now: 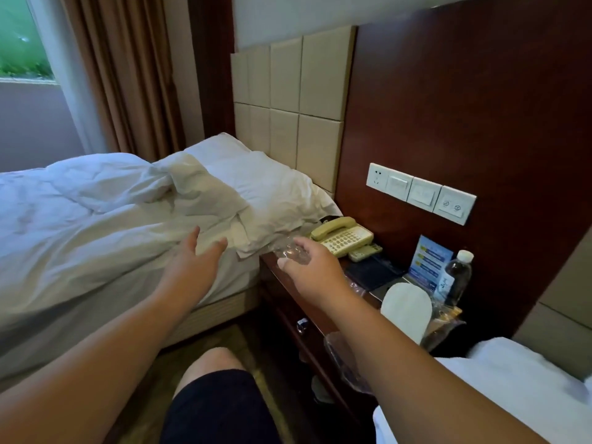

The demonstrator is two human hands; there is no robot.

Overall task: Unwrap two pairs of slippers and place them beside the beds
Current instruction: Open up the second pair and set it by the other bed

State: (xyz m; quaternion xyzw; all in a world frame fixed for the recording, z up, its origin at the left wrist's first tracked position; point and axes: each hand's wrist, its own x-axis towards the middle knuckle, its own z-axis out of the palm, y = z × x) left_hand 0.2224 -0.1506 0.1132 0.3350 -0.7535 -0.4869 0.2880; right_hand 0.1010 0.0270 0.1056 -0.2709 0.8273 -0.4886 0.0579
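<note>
Over the table (272, 283), plastic wrap (290, 253) is being pinched by the right hand (312, 270), the left hand (195, 261) being held open; the slipper (406, 310) beside the bottle (456, 277) is possibly being endangered by the forearm (400, 344).

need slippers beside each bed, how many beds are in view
2. The left bed, with a rumpled white duvet, fills the left side; the right bed shows only a corner at lower right. The nightstand stands between them.
</note>
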